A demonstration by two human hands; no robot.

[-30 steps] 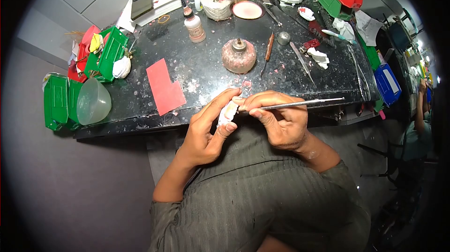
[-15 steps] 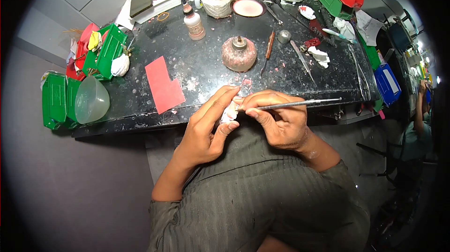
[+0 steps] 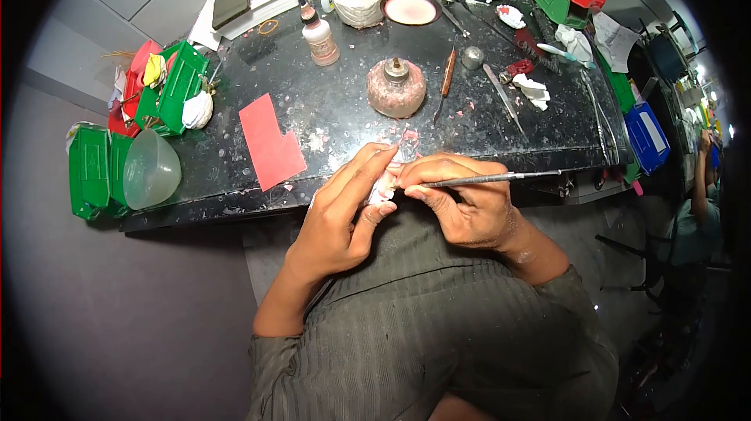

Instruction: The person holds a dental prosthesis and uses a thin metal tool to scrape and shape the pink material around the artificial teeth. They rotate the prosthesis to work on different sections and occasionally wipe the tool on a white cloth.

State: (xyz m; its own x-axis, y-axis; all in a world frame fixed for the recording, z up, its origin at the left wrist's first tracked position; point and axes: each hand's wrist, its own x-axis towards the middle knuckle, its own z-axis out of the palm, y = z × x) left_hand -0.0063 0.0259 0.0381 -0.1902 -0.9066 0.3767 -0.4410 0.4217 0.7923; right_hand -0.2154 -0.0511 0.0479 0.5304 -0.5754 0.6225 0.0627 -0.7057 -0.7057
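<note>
My left hand [image 3: 344, 210] is closed around a small white and pink dental model [image 3: 382, 188], holding it between fingers and thumb just past the bench's front edge. My right hand [image 3: 465, 202] pinches a slim metal carving tool [image 3: 501, 178] like a pen. The tool's shaft points out to the right; its working end is hidden by my fingers, close against the model. Beyond my hands stands a round glass spirit lamp [image 3: 396, 91] with a pinkish body. To the left lies a flat pink wax sheet [image 3: 270, 143] with a notched corner.
On the dark bench [image 3: 328, 155] lie a wooden-handled wax knife [image 3: 448, 73], a metal spatula [image 3: 503, 96] and wax scraps. A dropper bottle [image 3: 320, 39] stands behind. Green bins [image 3: 91, 170] and a translucent bowl [image 3: 152, 170] sit left. Another person's arm [image 3: 701, 167] shows far right.
The carving tool's outer end has dipped slightly and shifted a little left. Both hands keep nearly the same place and grip. The bench view has shifted very slightly.
</note>
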